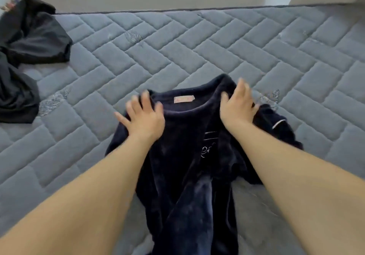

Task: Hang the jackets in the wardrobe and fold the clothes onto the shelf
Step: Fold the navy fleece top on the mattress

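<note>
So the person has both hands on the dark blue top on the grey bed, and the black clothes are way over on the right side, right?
Almost. Both hands, left hand and right hand, do rest on the dark blue top on the grey mattress. But the head view shows the black clothes at the left edge, not the right.

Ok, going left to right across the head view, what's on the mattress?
Black clothes → left hand → label → right hand; both hands rest on the navy top, spread on the mattress.
</note>
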